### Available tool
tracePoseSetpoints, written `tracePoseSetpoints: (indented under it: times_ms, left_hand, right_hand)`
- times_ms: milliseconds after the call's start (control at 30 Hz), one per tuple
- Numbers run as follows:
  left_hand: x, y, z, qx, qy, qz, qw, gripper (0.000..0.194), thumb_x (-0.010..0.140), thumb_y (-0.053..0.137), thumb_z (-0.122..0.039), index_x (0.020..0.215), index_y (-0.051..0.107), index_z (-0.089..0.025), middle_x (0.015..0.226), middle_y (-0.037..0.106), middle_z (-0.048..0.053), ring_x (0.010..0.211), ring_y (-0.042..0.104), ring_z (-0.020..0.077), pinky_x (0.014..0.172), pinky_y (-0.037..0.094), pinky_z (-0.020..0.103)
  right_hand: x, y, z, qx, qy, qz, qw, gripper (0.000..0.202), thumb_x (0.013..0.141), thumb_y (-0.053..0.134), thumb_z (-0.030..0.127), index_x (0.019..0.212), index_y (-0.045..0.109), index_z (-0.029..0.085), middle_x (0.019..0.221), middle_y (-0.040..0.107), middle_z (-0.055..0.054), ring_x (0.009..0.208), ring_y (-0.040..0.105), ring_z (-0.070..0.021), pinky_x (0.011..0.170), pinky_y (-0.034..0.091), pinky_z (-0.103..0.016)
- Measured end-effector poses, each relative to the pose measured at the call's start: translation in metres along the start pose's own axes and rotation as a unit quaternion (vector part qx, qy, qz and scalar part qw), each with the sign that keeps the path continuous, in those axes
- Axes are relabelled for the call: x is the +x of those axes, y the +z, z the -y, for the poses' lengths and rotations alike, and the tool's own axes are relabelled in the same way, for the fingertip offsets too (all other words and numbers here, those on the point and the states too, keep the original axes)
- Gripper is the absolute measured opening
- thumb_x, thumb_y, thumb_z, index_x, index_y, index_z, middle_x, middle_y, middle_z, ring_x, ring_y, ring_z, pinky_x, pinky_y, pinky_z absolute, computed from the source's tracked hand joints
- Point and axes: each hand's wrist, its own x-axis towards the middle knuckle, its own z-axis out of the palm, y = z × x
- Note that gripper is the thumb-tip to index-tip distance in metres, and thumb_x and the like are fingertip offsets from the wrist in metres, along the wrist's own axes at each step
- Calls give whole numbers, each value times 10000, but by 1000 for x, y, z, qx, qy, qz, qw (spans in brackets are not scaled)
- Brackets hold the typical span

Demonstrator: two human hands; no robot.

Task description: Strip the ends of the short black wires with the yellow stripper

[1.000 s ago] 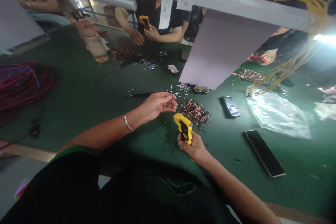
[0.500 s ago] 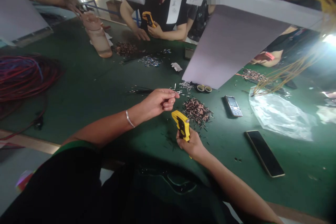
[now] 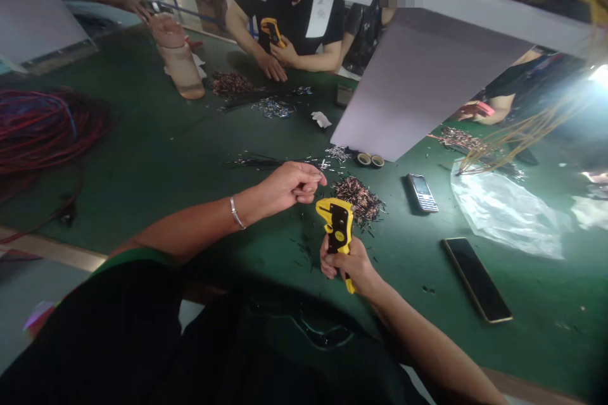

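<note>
My right hand [image 3: 354, 264] is closed round the handles of a yellow and black wire stripper [image 3: 339, 226], its head pointing up and to the left. Just left of and above that head, my left hand [image 3: 295, 185] has its thumb and fingertips pinched together. What sits in the pinch, if anything, is too small to make out. Thin black wires [image 3: 263, 162] lie on the green table behind the left hand. Small silvery pieces [image 3: 338, 152] are scattered beyond the fingertips. A heap of short black and copper-coloured wire bits [image 3: 357, 195] lies behind the stripper.
Two tape rolls [image 3: 370, 159] stand by a grey panel [image 3: 418, 76]. On the right are a keypad phone [image 3: 422, 193], a smartphone [image 3: 477, 280] and a clear plastic bag [image 3: 513, 215]. Red cable coils [image 3: 47, 130] lie left. Across the table a person holds another stripper [image 3: 272, 33].
The wire stripper has turned so its flat side shows more, and it has shifted slightly right. My left hand stays pinched in nearly the same place.
</note>
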Motion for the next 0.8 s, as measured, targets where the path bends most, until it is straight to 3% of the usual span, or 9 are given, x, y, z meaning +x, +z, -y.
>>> tracePoseSetpoints:
  times_ms: [233,500,667,800]
  left_hand:
    - [-1,0,-1,17,-16,5,1000,73,720,642,-101,649,653,-110,434,357,-45,380,222,22,430,176,253]
    - [5,-6,4,46,-17,-4,999,63,693,650,-97,631,653,-108,435,350,-50,374,214,12,444,166,263]
    - [8,-8,7,56,-16,-6,998,65,678,634,-84,627,663,-113,429,372,-41,380,212,19,454,192,278]
    - [6,-6,6,54,-19,-2,998,56,680,646,-81,633,662,-107,424,354,-48,377,213,14,438,165,265]
  right_hand:
    - [-3,0,6,-17,1,1,1000,180,575,661,114,699,542,168,514,525,64,362,427,-69,368,382,-232]
    - [-2,-2,8,13,72,47,996,173,547,631,97,683,548,164,518,565,47,338,438,-77,345,389,-236]
    - [-5,-1,5,-36,24,-8,999,203,547,620,82,713,541,169,548,553,58,363,447,-69,362,391,-223]
    - [-6,0,6,4,17,-1,1000,201,561,607,90,737,547,166,576,563,46,375,448,-69,375,406,-233]
